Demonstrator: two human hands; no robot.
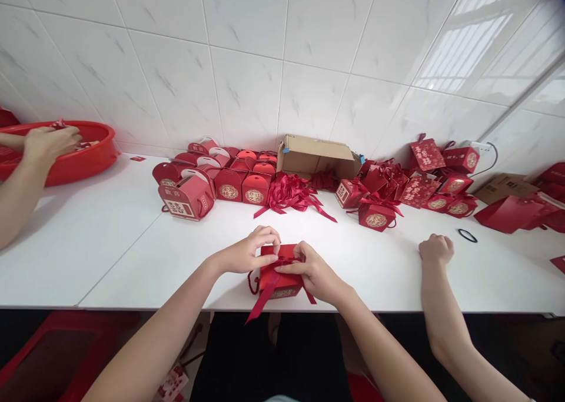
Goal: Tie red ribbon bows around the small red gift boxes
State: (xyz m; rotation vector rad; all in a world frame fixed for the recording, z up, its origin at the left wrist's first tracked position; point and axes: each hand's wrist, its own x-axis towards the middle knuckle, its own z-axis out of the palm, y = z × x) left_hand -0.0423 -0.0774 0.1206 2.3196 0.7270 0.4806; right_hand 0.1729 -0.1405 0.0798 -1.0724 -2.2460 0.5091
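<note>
A small red gift box (286,291) with a gold pattern on its front stands at the table's near edge. A dark red satin ribbon (268,293) crosses its top and gathers into a knot there, with loose tails hanging over the front. My left hand (251,250) comes in from the left, fingers curled, thumb and fingertips at the ribbon near the knot. From the other side, my right hand (314,273) pinches the ribbon at the knot, its index finger laid across it. The fingertips partly hide the knot. A twisted cord handle (253,282) sticks out on the box's left.
Behind are rows of red boxes (188,197), a ribbon pile (289,193), an open carton (318,152) and ribboned boxes (377,215). A co-worker's fist (436,249) rests at right near a black band (467,235). Another person's hand (50,143) reaches over a red basin (88,165).
</note>
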